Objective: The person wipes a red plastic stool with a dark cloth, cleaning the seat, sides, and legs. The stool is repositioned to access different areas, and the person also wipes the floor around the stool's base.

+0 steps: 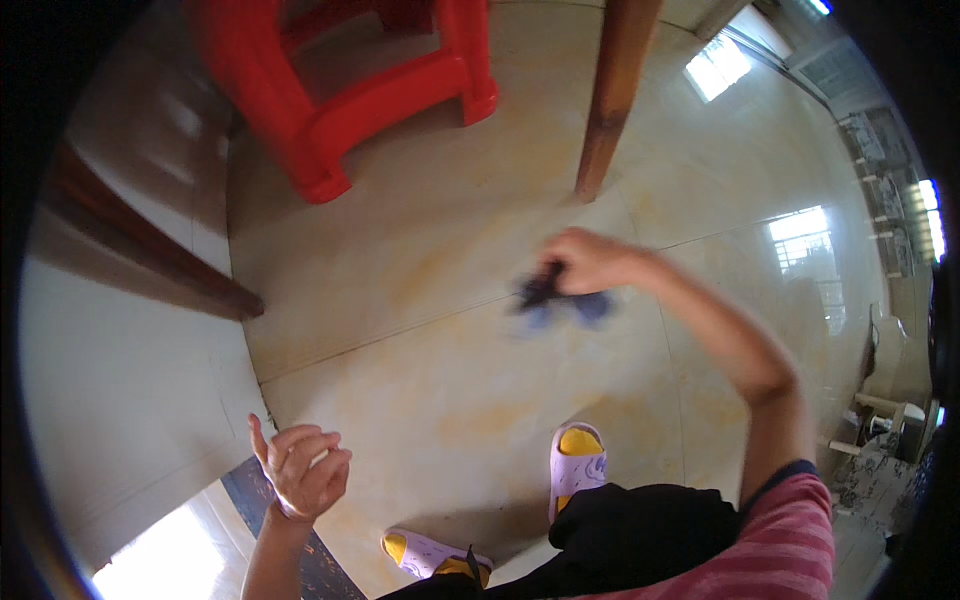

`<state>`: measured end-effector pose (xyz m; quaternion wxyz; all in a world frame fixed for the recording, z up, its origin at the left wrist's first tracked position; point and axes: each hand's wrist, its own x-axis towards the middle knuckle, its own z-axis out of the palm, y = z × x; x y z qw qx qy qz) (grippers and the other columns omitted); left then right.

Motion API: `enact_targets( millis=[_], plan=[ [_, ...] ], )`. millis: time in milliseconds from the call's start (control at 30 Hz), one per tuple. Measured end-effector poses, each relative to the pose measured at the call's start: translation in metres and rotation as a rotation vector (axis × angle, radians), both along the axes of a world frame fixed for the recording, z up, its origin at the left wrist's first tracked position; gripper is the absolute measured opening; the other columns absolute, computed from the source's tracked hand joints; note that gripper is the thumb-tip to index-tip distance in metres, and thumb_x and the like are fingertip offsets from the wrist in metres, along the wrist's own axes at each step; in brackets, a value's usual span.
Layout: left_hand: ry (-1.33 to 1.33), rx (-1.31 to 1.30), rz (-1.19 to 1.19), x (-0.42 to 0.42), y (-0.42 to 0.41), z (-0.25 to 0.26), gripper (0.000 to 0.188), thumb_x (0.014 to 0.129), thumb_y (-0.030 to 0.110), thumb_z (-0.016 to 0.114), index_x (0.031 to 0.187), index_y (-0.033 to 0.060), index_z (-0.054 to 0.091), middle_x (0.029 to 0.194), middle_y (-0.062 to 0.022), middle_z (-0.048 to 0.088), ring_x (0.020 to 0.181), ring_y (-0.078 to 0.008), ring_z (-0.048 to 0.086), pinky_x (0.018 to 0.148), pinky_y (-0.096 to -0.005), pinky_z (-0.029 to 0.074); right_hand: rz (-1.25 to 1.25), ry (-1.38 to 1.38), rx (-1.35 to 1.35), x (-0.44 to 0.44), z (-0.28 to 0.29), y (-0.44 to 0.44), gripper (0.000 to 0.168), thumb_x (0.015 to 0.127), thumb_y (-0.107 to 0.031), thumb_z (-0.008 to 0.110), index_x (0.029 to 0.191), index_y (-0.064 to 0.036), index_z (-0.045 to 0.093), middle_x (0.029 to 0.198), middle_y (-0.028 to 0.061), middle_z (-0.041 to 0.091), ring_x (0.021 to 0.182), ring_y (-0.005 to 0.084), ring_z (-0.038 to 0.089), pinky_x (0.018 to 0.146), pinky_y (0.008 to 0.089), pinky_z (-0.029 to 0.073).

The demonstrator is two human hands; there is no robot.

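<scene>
My right hand (pixel 589 262) is closed on a bunched dark cloth-like item (pixel 541 289), blurred, with bluish parts (pixel 592 306) hanging below the fingers. It is held out over the tiled floor (pixel 450 262). At the lower left, my left hand (pixel 306 465) is raised near the white wall with its fingers partly curled and apart, holding nothing. Below are my feet in light purple slippers (pixel 576 469) over yellow socks (pixel 581 442). What exactly the dark item is cannot be told.
A red plastic stool (pixel 390 94) stands at the top left. One wooden leg (pixel 611 112) comes down at the top centre, another (pixel 165 240) beside the white wall (pixel 142 352) at the left. Furniture lines the far right edge, including a patterned piece (pixel 874 480).
</scene>
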<state>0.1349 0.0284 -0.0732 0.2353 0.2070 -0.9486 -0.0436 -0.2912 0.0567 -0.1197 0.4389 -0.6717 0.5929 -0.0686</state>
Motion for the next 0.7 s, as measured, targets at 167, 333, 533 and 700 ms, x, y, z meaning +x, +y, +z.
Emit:
enact_targets(
  millis=[167, 333, 533, 700],
  plan=[
    [-0.057, 0.070, 0.000, -0.009, 0.011, -0.003, 0.017, 0.061, 0.005, 0.063, 0.065, 0.0188, 0.055, 0.081, 0.0041, 0.056, 0.082, -0.0171, 0.055, 0.104, -0.0572, 0.018, 0.048, -0.040, -0.617, 0.172, -0.093, -0.059, 0.053, 0.075, -0.017, 0.058, 0.126, -0.017, 0.045, 0.133, 0.0115, 0.038, 0.116, 0.0357, 0.042, 0.090, 0.0476, 0.040],
    [-0.070, 0.148, 0.051, -0.013, 0.010, 0.010, 0.017, 0.060, 0.004, 0.062, 0.065, 0.0182, 0.055, 0.077, 0.0045, 0.056, 0.080, -0.0170, 0.054, 0.104, -0.0559, 0.019, 0.441, 0.317, -0.538, 0.220, -0.136, -0.110, 0.044, 0.082, -0.024, 0.049, 0.126, -0.023, 0.045, 0.136, 0.0021, 0.036, 0.118, 0.0275, 0.036, 0.085, 0.0481, 0.043],
    [-0.058, 0.186, 0.055, -0.027, 0.008, 0.020, 0.020, 0.059, 0.001, 0.062, 0.066, 0.0182, 0.055, 0.079, 0.0043, 0.056, 0.081, -0.0173, 0.054, 0.105, -0.0539, 0.020, -0.433, 0.558, -0.513, 0.087, -0.140, -0.117, 0.041, 0.082, -0.012, 0.045, 0.122, -0.007, 0.046, 0.128, 0.0124, 0.044, 0.108, 0.0326, 0.046, 0.071, 0.0403, 0.049],
    [0.004, 0.166, 0.021, -0.031, 0.008, 0.031, 0.023, 0.059, -0.004, 0.060, 0.071, 0.0151, 0.055, 0.079, 0.0020, 0.057, 0.081, -0.0197, 0.055, 0.103, -0.0541, 0.024, -0.545, 0.749, -0.705, -0.002, -0.146, 0.114, 0.045, 0.070, -0.009, 0.056, 0.115, -0.008, 0.052, 0.120, 0.0088, 0.048, 0.102, 0.0302, 0.048, 0.076, 0.0413, 0.048]
  ],
)
